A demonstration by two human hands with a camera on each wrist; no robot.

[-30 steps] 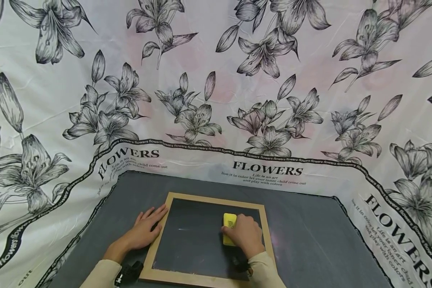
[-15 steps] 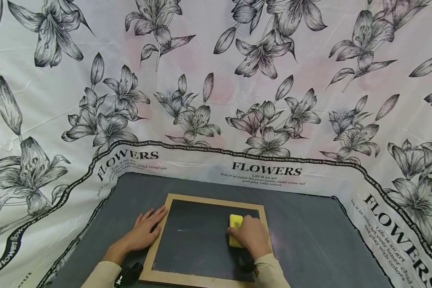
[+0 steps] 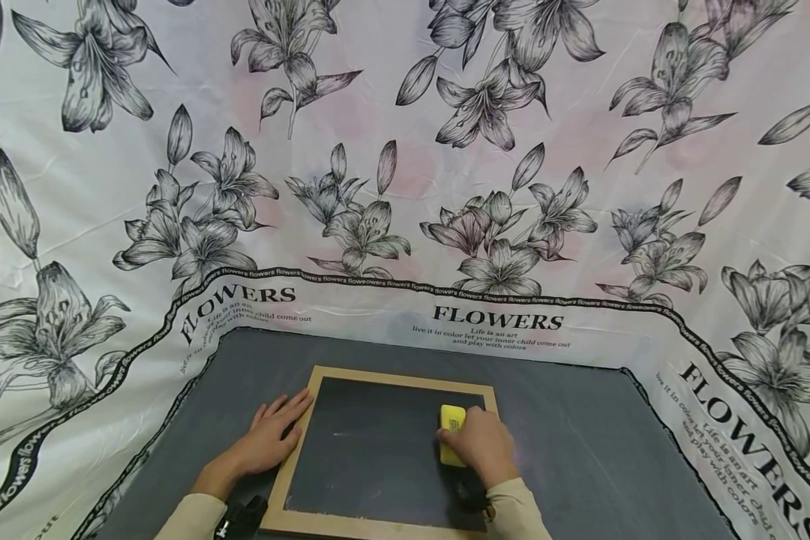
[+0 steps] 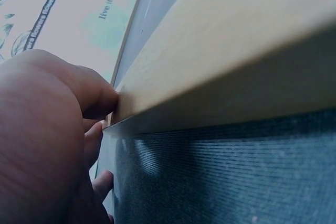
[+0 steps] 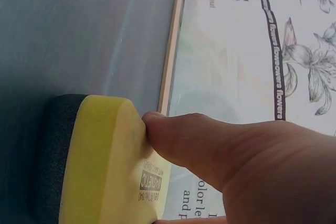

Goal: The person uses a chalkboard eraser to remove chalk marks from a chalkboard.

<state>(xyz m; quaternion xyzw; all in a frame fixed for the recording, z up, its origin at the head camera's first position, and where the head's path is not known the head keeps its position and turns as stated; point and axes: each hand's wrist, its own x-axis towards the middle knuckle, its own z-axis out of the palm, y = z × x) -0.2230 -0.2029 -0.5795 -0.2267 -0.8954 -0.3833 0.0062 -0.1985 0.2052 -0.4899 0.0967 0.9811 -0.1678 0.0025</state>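
Observation:
A small blackboard (image 3: 371,457) in a pale wooden frame lies on the dark grey tabletop. My right hand (image 3: 484,444) grips a yellow board eraser (image 3: 452,420) by its sides, near the right side of the board. In the right wrist view the thumb presses the printed yellow body of the eraser (image 5: 100,150), and its dark felt (image 5: 55,156) faces the board surface. My left hand (image 3: 266,439) lies with fingers extended against the left rail of the wooden frame (image 3: 297,450). The left wrist view shows fingertips right at the frame's edge (image 4: 168,72).
Faint chalk-like marks (image 3: 340,434) show on the board's left part. Behind the grey tabletop (image 3: 580,450) stands a white cloth (image 3: 364,90) printed with lilies and lettering, wrapping round both sides. A black strap device (image 3: 241,517) sits at the left wrist.
My right hand has slid the eraser rightward across the board toward the frame's right rail. The left hand stays in place on the frame. The head view has shifted slightly.

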